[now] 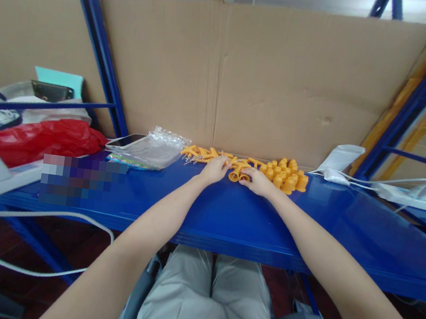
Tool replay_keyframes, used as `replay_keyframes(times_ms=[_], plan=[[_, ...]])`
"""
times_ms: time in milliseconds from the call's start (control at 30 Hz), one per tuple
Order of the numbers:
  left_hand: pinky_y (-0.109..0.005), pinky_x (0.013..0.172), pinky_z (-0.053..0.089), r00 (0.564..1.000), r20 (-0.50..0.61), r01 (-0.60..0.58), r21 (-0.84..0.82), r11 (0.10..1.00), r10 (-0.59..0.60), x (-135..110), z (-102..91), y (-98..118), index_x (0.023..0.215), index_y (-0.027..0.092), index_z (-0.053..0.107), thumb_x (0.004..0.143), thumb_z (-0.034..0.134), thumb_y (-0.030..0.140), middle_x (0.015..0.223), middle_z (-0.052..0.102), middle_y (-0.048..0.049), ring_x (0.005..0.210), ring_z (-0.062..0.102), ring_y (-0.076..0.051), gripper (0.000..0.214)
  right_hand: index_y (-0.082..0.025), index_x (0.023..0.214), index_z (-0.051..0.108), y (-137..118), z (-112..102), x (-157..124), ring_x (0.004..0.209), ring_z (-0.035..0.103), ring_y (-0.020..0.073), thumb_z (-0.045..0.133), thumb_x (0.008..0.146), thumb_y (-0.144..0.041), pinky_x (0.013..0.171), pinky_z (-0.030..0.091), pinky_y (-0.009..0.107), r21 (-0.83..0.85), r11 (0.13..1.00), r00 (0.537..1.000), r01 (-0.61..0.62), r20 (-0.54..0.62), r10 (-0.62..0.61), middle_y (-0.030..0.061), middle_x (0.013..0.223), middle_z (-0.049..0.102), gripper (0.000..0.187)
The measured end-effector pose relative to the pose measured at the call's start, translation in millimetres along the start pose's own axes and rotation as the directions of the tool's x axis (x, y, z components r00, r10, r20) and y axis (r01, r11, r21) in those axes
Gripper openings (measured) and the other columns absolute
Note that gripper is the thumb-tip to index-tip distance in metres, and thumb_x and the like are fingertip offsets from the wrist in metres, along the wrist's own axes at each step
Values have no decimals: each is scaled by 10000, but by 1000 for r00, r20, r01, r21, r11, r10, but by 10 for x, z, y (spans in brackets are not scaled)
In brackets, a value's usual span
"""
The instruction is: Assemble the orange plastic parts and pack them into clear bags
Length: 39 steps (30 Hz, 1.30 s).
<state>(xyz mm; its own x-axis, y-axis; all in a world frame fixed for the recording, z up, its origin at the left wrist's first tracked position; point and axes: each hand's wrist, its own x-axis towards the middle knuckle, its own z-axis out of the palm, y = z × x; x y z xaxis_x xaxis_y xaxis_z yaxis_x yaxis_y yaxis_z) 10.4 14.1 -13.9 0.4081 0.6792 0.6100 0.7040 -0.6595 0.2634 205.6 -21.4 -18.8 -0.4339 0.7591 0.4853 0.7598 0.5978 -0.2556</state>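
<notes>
My right hand (259, 182) is closed with its fingertips on a yellow cup-shaped plastic piece (244, 177), whose hollow end faces me. Right beside it lies a second yellow cup-shaped piece (233, 176), between my two hands. My left hand (214, 170) has its fingers curled in among the yellow parts; what they grip is too small to make out. Behind and left of it is a loose pile of yellow branched pieces (202, 153) with small silvery bits. Several yellow cup-shaped pieces (284, 174) stand in a cluster right of my right hand.
Clear plastic bags (159, 152) and a tablet-like device (127, 140) lie left on the blue table (229, 214). A red bag (43, 140) and a white power strip (2, 179) sit farther left. Cardboard (285, 85) closes the back. White cables (375, 182) run right.
</notes>
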Motion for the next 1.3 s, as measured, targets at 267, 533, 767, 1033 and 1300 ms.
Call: replay_keyframes(times_ms=[267,533,767,1033,1300], plan=[[-340,829,497,1000,4,22,6,1000,-22,-6,-10,32,790,165,569,907,471,164,864,660,-84,857,619,-202,152,-205,1056,708,-10,46,20,1099,629,251,667,798,-200,980,470,439,-20,998,998,-57,-42,56,95,1138,693,261],[-364,868,497,999,19,31,-23,999,-30,-12,-41,47,814,165,593,904,492,187,880,668,-78,884,627,-207,137,-213,1100,696,-4,-335,-46,1054,629,271,478,913,-256,915,476,415,-258,934,958,-246,-213,193,115,1139,678,290],[-355,881,497,999,11,40,-29,999,-40,-16,-37,64,817,168,601,904,495,176,888,673,-70,902,633,-202,138,-151,1055,693,239,-397,-141,1109,584,396,568,826,-284,930,417,589,-374,841,920,-392,-155,359,211,1115,664,292],[-351,857,500,1000,9,25,-36,999,-25,-17,-33,50,791,173,599,902,497,179,858,666,-61,873,627,-201,151,-177,1057,671,136,-410,-126,1139,570,424,619,811,-253,991,306,654,-258,831,866,-492,-49,497,195,1102,675,262],[-334,804,503,1000,-22,1,-24,1000,-2,-7,-10,25,768,172,575,886,500,162,805,647,-53,817,615,-194,140,-168,1202,607,-340,-549,-118,1151,589,328,492,880,-241,990,365,495,-444,770,856,-459,12,517,160,1193,668,350]])
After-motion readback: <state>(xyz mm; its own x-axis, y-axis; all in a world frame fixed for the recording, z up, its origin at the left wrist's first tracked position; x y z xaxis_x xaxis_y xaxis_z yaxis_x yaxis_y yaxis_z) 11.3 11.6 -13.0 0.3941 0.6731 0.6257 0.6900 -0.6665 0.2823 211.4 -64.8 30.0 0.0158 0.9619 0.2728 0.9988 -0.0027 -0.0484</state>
